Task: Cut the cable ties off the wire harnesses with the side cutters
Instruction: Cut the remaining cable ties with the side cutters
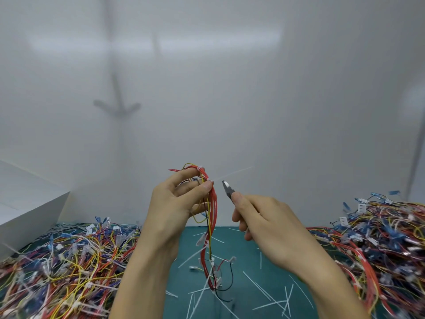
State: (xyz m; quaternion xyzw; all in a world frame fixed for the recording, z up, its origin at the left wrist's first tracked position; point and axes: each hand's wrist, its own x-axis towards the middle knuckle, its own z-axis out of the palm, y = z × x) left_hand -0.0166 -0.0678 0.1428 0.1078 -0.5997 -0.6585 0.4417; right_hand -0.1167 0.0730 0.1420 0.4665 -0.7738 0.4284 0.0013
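Holds the wire harness (213, 203) over the bench (264, 284) in the left hand (174, 203), side cutters (227, 188) clasped in the right hand (264, 217), tips beside the cable tie (230, 174). Better to nip only the tie, not wires.

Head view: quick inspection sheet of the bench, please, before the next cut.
Surface: green mat, bare patches in the middle.
Job's things: wire harness hangs upright; side cutters near its white cable tie, not touching.
Clutter: cut tie pieces strewn on mat.
Hands: left hand pinches harness; right hand grips cutters.
Cables: left pile and right pile of loose harnesses.
Surroundings: white box at left, white wall behind.
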